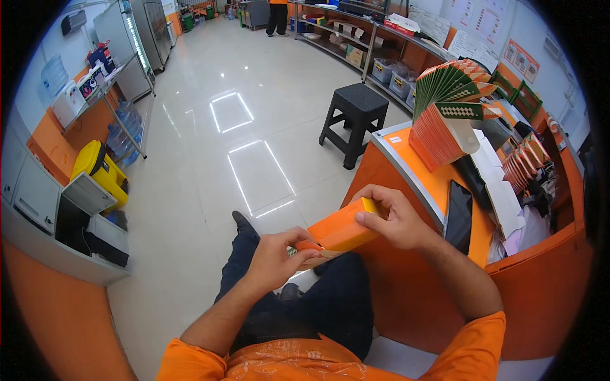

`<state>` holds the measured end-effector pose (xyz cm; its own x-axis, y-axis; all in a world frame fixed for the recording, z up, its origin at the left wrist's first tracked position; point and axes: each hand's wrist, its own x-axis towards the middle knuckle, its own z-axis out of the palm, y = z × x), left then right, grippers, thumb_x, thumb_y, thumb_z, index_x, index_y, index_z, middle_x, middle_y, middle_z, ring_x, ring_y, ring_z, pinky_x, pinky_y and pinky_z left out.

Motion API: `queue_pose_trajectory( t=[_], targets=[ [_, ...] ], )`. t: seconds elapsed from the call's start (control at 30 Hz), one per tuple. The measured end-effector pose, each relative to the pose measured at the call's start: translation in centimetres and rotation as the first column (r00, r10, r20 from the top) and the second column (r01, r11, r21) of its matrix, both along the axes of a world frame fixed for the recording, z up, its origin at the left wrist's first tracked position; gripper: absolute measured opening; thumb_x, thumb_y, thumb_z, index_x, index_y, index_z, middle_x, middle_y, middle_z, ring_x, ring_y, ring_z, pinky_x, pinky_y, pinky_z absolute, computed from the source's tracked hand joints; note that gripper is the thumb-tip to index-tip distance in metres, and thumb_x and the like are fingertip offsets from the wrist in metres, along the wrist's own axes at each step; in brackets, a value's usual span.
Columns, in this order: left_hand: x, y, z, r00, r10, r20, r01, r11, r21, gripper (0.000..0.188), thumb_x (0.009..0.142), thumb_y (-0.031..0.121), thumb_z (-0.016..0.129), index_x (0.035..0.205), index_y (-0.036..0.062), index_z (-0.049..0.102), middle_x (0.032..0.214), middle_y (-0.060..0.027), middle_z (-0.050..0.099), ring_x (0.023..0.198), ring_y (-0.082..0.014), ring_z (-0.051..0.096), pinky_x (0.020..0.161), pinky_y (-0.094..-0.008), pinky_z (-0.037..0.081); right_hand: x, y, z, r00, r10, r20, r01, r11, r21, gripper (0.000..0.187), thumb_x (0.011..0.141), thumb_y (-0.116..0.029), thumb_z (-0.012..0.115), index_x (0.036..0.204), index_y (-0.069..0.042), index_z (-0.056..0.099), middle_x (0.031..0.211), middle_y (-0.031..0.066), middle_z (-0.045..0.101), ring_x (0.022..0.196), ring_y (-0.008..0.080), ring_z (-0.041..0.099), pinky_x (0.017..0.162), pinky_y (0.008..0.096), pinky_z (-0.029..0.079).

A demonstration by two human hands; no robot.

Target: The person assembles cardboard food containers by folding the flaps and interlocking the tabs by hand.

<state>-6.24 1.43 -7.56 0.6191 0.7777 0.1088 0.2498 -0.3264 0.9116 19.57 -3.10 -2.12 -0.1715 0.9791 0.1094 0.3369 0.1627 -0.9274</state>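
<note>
Orange carton [343, 227], one, two gripping hands [273, 257] [400, 219]

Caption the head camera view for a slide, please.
A person's left hand and right hand hold an orange rectangular cardboard box beside an orange counter bearing fanned green-and-orange cartons.

One held orange box [343, 228], one black stool [360, 98], one yellow bin [112, 179]

No legible wording: print too small to read on wall sheets [489, 25], orange-and-white poster [521, 61], white counter label [395, 140]
</note>
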Motion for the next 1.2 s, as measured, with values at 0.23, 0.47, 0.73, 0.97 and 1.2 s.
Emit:
queue_pose_trajectory(
  t=[0.23, 0.47, 0.73, 0.97, 1.2],
  targets=[
    [0.7, -0.1, 0.5, 0.981, -0.191, 0.018, 0.192, 0.964, -0.185, 0.028, 0.087, 0.015, 0.074, 0.110, 0.0027, 0.064, 0.079, -0.0108, 0.069, 0.072, -0.0160, 0.064, 0.069, -0.0291, 0.050, 1.0, 0.1, -0.2, 0.982, 0.169, 0.081, -0.169, 0.986, -0.002, 0.023, 0.083, -0.011, 0.062, 0.105, -0.003, 0.065, 0.094, 0.0102, 0.065, 0.088, 0.0189, 0.063, 0.082, 0.0317, 0.048],
    [2.0, -0.6, -1.9, 0.978, -0.193, 0.081, 0.207, 0.948, -0.242, 0.027, 0.097, 0.016, 0.062, 0.118, -0.0010, 0.064, 0.089, -0.0087, 0.070, 0.079, -0.0108, 0.063, 0.075, -0.0276, 0.050, -1.0, -0.2, -0.7, 0.798, -0.258, 0.545, -0.045, 0.876, 0.481, 0.034, 0.083, -0.020, 0.069, 0.115, -0.008, 0.064, 0.104, 0.0116, 0.060, 0.097, 0.0262, 0.059, 0.078, 0.0340, 0.046],
    [4.5, 0.4, -2.7, 0.833, 0.155, 0.532, 0.163, 0.849, -0.502, 0.033, 0.102, 0.017, 0.052, 0.129, -0.0008, 0.055, 0.114, -0.0095, 0.066, 0.102, -0.0167, 0.064, 0.089, -0.0332, 0.053, -2.6, -1.4, -2.0, 0.786, -0.127, 0.605, -0.263, 0.817, 0.513, 0.047, 0.075, -0.024, 0.083, 0.118, -0.013, 0.065, 0.113, 0.0129, 0.056, 0.099, 0.0284, 0.058, 0.084, 0.0383, 0.050],
    [4.9, 0.6, -2.2, 0.828, 0.189, 0.528, 0.197, 0.783, -0.589, 0.030, 0.102, 0.023, 0.051, 0.124, 0.0028, 0.058, 0.115, -0.0091, 0.066, 0.099, -0.0168, 0.066, 0.090, -0.0336, 0.052, -2.1, -1.1, -2.7, 0.740, -0.286, 0.608, -0.290, 0.681, 0.673, 0.033, 0.071, -0.008, 0.077, 0.103, -0.010, 0.068, 0.105, 0.0120, 0.064, 0.093, 0.0297, 0.066, 0.076, 0.0388, 0.054],
    [4.0, 1.4, -1.6, 0.841, 0.272, 0.467, 0.107, 0.763, -0.637, 0.036, 0.103, 0.034, 0.050, 0.120, 0.0038, 0.059, 0.108, -0.0087, 0.067, 0.094, -0.0169, 0.066, 0.086, -0.0339, 0.053, -1.7, -1.2, -3.2, 0.736, -0.301, 0.607, -0.320, 0.635, 0.703, 0.026, 0.074, -0.007, 0.067, 0.099, -0.005, 0.063, 0.092, 0.0059, 0.063, 0.077, 0.0224, 0.065, 0.063, 0.0332, 0.053]
  ],
)
